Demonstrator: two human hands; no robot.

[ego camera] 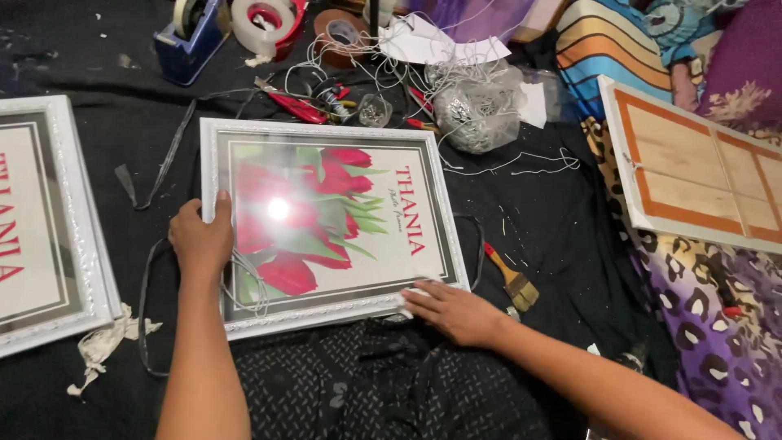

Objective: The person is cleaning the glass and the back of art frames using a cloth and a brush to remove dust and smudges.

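My left hand (pixel 201 240) grips the left edge of the white picture frame (pixel 330 224), with the thumb lying on the glass and the fingers curled around the moulding. My right hand (pixel 452 311) lies flat and open, palm down, on the lower right corner of the same frame, the fingertips touching the white moulding. The frame lies face up on the black cloth (pixel 538 220) right in front of me, at the centre of the view, and it shows a print of red tulips with green leaves under glass that reflects a bright light spot.

At 9 o'clock from it a second white frame (pixel 49 224) lies on the cloth, partly cut off by the edge of the view. Near its lower corner I see a crumpled white rag (pixel 106 342). At 3 o'clock, close to the frame I hold, a small paintbrush (pixel 511 279) with a red handle lies on the cloth. At 12 o'clock there is a tangle of white string (pixel 366 69), red pliers (pixel 295 106) and a clear plastic bag (pixel 476 106) with small metal parts. At 11 o'clock stands a blue tape dispenser (pixel 191 37), and beside it a roll of clear tape (pixel 259 26). At 2 o'clock a third frame (pixel 692 167) lies with its wooden back upward, on leopard-pattern fabric (pixel 709 301).
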